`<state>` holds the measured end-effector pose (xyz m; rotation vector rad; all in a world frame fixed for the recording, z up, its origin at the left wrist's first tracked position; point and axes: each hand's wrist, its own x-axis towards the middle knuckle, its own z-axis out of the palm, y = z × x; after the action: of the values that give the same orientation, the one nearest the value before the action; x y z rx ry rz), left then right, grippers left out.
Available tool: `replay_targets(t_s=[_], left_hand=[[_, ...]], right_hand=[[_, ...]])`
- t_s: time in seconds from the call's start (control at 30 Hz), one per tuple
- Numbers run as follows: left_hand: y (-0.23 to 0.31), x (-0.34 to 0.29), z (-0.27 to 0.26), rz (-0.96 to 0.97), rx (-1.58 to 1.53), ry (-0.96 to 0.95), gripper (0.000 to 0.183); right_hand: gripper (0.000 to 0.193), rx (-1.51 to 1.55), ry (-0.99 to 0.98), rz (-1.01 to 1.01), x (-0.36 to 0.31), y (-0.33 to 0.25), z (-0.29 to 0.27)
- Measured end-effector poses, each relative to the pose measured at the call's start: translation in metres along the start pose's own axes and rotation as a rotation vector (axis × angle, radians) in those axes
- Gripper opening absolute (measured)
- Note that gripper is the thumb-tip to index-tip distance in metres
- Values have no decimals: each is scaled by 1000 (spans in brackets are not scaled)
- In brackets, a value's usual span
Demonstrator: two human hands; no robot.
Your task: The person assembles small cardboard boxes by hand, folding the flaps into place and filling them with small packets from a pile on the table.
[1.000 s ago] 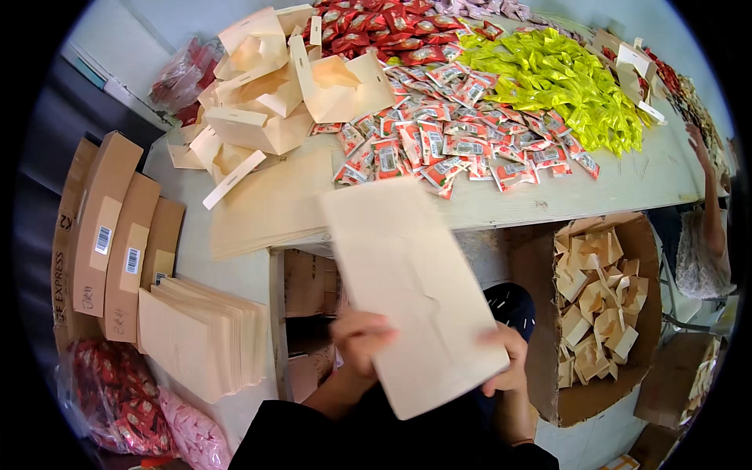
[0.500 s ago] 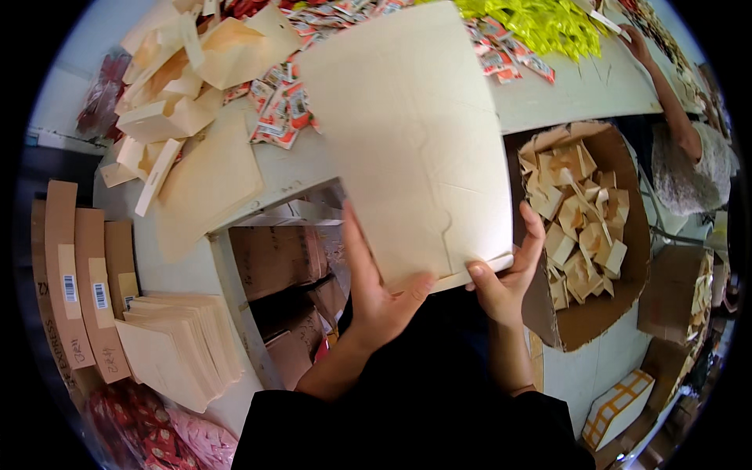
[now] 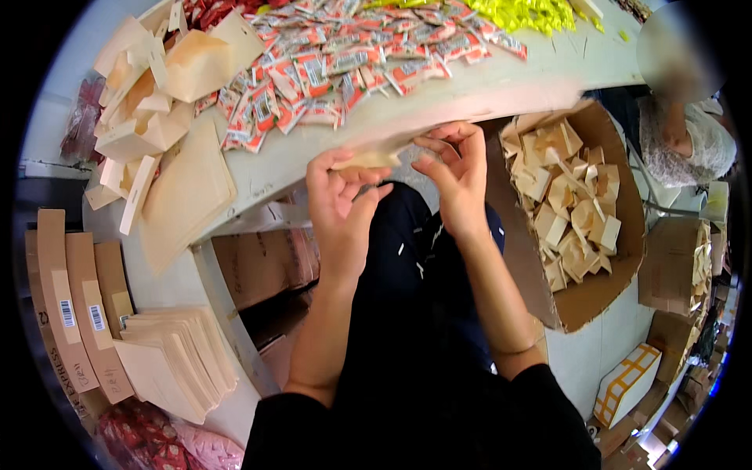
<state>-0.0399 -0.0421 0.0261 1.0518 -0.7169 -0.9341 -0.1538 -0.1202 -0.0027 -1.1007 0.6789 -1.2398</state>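
A cream paper piece (image 3: 370,160), seen nearly edge-on and partly blurred, is held over my lap at the table's near edge. My left hand (image 3: 338,207) has its fingers curled at the piece's left part, the thumb standing apart. My right hand (image 3: 460,176) bends its fingers and thumb inward at the right, close to the piece's other end; its exact grip is partly hidden. Just beyond my hands, many red-and-white packets (image 3: 313,74) lie heaped on the white table (image 3: 540,74). Flat cream sheets (image 3: 184,176) rest on the table to the left.
Opened cream paper boxes (image 3: 149,117) pile up at the far left. A carton (image 3: 603,294) of folded cream pieces stands on the right. Stacked flat cream sheets (image 3: 176,356) and brown cartons (image 3: 59,305) are at lower left. Yellow packets (image 3: 525,12) lie far off; a co-worker's hand (image 3: 675,129) shows right.
The cream piece, before broad and upright facing me, has tipped almost edge-on. My hands have moved up and away from me, and more packets show on the table. The co-worker's arm has drawn back.
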Motion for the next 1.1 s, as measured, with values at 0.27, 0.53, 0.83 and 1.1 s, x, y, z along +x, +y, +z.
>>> replay_targets(t_s=[0.27, 0.53, 0.83, 1.1], left_hand=[[-7, 30, -5, 123, 592, -11, 24], [-4, 32, -18, 510, 1229, 104, 14], [-5, -1, -7, 476, 508, -94, 36], [2, -35, 26, -112, -109, -179, 85]], right_hand=[[29, -356, 133, -106, 34, 3, -11], [44, -613, 56, -299, 18, -1, -8], [30, -337, -198, -422, -29, -56, -39], [99, 194, 140, -101, -62, -73, -37]])
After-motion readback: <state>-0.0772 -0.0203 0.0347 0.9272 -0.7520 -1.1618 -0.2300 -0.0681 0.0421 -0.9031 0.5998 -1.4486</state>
